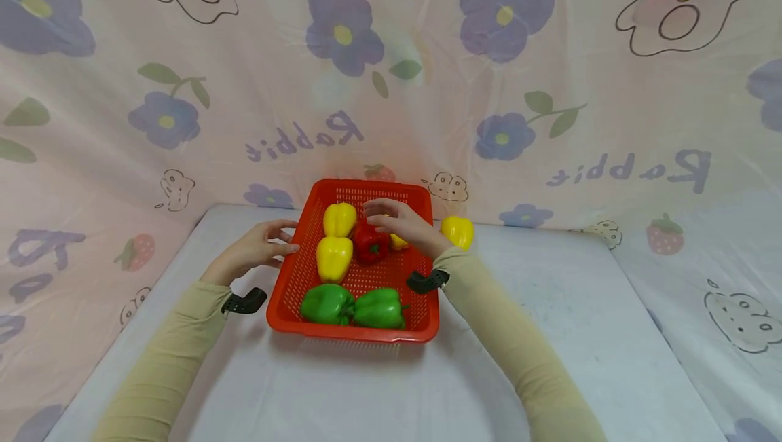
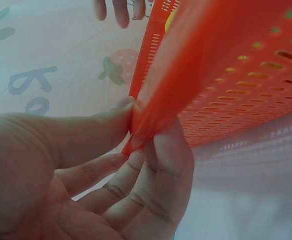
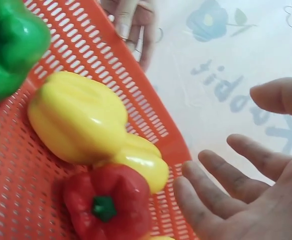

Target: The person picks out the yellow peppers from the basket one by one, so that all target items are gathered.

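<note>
My left hand [image 1: 253, 248] pinches the left rim of a red plastic basket [image 1: 360, 335]; in the left wrist view the thumb lies on one side of the rim and curled fingers on the other. Over the basket's far right part hovers my right hand [image 1: 406, 221], its fingers relaxed and spread, holding nothing. Just below it sits a red bell pepper [image 1: 369, 245], with a yellow pepper [image 1: 399, 243] partly hidden by the hand. Two more yellow bell peppers [image 1: 334, 259] lie along the left side. At the near end are two green bell peppers [image 1: 326, 304].
Another yellow bell pepper [image 1: 457, 232] stands on the white table [image 1: 568, 306], outside the basket to the right. A patterned curtain [image 1: 415, 109] hangs behind the table's far edge and at both sides. Each wrist wears a dark band [image 1: 427, 281].
</note>
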Available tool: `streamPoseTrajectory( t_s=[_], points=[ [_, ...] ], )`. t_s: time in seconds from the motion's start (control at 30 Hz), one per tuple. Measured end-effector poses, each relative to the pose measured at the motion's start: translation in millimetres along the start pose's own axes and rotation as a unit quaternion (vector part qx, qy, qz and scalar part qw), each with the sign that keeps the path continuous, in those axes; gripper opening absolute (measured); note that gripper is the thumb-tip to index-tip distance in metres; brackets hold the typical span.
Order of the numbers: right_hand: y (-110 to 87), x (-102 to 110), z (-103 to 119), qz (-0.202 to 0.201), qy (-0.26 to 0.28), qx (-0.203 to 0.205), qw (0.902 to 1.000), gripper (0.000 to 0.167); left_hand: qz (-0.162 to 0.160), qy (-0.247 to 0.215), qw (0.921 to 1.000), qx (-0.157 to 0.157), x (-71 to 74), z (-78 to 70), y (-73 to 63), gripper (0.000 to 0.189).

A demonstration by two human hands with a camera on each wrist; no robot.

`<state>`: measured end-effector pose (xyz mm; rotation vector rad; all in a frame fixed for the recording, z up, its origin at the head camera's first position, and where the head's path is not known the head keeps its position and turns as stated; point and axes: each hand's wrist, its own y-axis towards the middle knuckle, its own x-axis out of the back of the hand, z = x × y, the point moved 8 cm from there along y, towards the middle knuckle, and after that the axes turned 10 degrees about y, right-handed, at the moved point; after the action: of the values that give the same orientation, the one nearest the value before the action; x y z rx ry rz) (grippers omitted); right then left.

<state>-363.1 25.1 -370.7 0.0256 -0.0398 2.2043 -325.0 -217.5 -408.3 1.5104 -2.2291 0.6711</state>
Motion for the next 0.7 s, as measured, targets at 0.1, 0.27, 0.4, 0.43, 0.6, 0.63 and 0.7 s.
streamPoseTrajectory(
  t_s=[0.1, 0.27, 0.4, 0.43, 0.6, 0.63, 0.7],
  points=[
    [4.6, -8.4, -6.5, 0.01, -0.004, -0.009, 0.9999, 0.042, 0.001, 0.001, 1.0, 0.0, 0.3, -1.0, -0.7, 0.061],
    [8.9, -18.8, -10.9, 0.021, -0.008, -0.013, 0.9997, 0.044, 0.001, -0.002, 1.0, 0.001, 0.7, -1.5, -0.3, 0.06],
    [11.2, -25.5, -13.0, 0.035, -0.019, -0.02, 0.999, 0.047, 0.002, -0.005, 1.0, 0.0, 0.6, -1.1, 0.4, 0.061],
    [11.9, -27.1, -13.2, 0.04, -0.029, -0.02, 0.9986, 0.047, 0.002, -0.006, 1.0, -0.001, 0.6, -1.0, 0.4, 0.061],
    [15.1, -32.8, -14.5, 0.054, -0.085, -0.013, 0.9948, 0.052, 0.003, -0.007, 1.0, -0.003, 0.4, -0.6, -0.1, 0.063],
    [15.6, -33.6, -14.9, 0.056, -0.094, -0.011, 0.994, 0.052, 0.003, -0.008, 1.0, -0.003, 0.4, -0.4, -0.2, 0.063],
    [16.7, -34.9, -16.5, 0.059, -0.1, -0.011, 0.9932, 0.052, 0.004, -0.009, 0.9999, -0.003, 0.1, -0.4, -0.2, 0.063]
  ],
)
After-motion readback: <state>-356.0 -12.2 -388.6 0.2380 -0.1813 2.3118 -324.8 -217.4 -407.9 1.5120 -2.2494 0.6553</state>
